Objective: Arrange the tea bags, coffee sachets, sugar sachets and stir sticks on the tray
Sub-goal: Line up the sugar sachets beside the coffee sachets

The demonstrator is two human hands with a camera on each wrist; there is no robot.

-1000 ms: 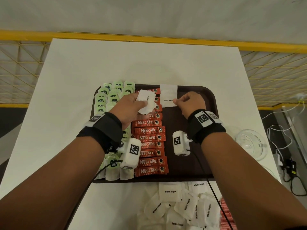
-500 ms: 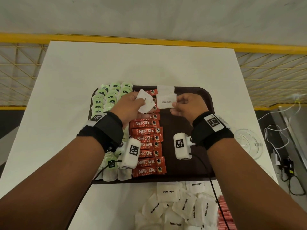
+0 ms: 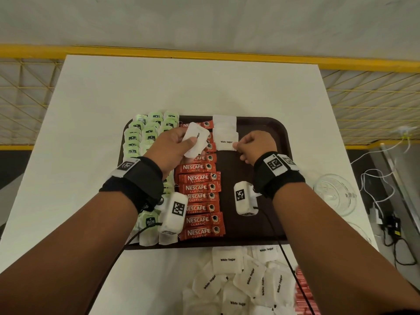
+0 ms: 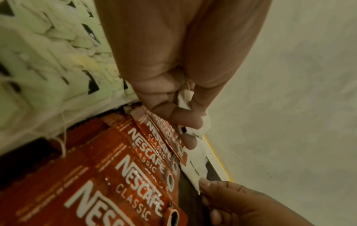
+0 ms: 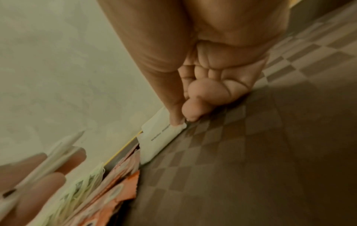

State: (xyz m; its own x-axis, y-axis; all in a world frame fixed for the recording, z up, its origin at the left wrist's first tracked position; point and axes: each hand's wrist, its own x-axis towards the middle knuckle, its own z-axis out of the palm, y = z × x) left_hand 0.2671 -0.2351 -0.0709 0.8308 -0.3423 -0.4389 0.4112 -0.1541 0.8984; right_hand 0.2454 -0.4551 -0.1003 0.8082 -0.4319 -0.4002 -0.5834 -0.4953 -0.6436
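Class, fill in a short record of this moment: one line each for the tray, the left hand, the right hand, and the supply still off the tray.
tray: tea bags left, coffee sachets middle, sugar column begun at far end
left hand: holds spare sugar sachets
right hand: pinches corner of placed sugar sachet
off tray: loose sugar pile on table

left hand (image 3: 169, 147) hides several coffee sachets (image 3: 201, 188); red packets (image 3: 303, 294) cut off.

We're seeing a dark brown tray (image 3: 268, 128), red coffee sachets (image 3: 200, 189) lettered white, pale green tea bags (image 3: 145, 135), white sugar sachets (image 3: 227, 260) printed black, a white table (image 3: 181, 87), a yellow railing (image 3: 204, 54).
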